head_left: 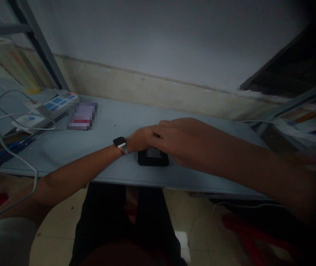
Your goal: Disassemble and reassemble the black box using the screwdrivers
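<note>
A small black case [153, 159] with rounded corners lies on the grey-blue table [105, 129], and rows of small grey parts or markings show in its middle. My left hand [140, 138], with a watch [119, 142] on its wrist, is at the case's far left edge; its fingers are mostly hidden behind the other hand. Coming in from the right, my right hand [171, 135] lies over the far part of the case and meets the left hand. Its fingers are pinched together, and a tiny dark and yellowish bit shows there, too small to name.
At the left stand a white power strip [61, 101] with a plugged-in charger and a looping white cable [36, 173], beside a phone [82, 116]. A metal frame [40, 48] rises behind. Blurred items lie at the far right, and a red stool [246, 229] is below.
</note>
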The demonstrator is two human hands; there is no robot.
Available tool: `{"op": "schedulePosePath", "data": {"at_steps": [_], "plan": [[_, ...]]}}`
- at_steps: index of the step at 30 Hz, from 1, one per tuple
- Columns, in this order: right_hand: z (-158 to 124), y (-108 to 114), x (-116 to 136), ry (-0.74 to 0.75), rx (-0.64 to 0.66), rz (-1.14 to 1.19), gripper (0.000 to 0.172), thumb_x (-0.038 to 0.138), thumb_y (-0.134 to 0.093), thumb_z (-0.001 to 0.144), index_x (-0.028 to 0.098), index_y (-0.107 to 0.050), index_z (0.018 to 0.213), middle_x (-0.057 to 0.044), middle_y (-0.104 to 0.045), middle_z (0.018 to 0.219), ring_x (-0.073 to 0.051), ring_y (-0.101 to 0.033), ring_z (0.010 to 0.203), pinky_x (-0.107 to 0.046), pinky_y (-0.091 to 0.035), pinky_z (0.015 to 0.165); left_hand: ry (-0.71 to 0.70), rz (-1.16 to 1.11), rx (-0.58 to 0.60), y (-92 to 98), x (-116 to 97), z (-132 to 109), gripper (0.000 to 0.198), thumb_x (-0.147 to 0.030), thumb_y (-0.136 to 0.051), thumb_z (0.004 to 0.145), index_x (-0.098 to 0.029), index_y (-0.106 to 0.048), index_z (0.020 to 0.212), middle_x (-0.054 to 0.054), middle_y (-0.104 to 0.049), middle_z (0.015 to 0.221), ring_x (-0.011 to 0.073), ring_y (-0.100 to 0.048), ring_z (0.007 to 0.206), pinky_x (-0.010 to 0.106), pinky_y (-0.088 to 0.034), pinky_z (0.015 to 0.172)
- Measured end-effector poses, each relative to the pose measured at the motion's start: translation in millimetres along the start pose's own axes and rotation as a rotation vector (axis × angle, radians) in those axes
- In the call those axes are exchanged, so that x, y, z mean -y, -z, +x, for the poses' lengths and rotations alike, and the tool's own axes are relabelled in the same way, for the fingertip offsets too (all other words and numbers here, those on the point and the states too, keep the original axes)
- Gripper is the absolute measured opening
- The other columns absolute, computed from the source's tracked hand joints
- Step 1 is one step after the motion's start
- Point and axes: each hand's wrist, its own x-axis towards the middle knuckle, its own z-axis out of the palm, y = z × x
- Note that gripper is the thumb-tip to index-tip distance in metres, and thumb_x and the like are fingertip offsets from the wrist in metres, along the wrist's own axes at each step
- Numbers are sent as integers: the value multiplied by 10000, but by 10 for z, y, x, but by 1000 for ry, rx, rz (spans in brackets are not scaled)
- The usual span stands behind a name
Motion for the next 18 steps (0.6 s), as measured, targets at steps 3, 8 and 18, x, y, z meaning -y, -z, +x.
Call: {"op": "schedulePosePath", "data": {"at_steps": [3, 8, 18], "plan": [[-1, 31, 10, -15, 21, -3, 349, -30, -577, 955, 162, -676, 1230, -80, -745, 991, -220, -623, 827, -352, -347, 684, 17, -13, 60, 33, -29, 3, 150, -135, -632, 1026, -167, -773, 1068, 70, -817, 1023, 175, -772, 943, 270, -636, 836], [-24, 122, -24, -105, 87, 40, 307, -7, -565, 948, 159, -732, 1145, -88, -752, 941, -208, -623, 759, -341, -339, 654, 65, -55, 92, 13, 0, 6, 167, -149, -565, 1040, -160, -732, 1045, 102, -798, 1108, 181, -744, 955, 287, -610, 821], [-517, -349, -507, -476, -173, 1013, 176, 378, -788, 942, 227, -701, 967, 4, -721, 843, -173, -664, 731, -288, -499, 658, 131, -54, 156, 63, -12, 9, 215, -179, -517, 1000, -146, -715, 1077, 89, -723, 1052, 193, -672, 920, 344, -540, 860]]}}
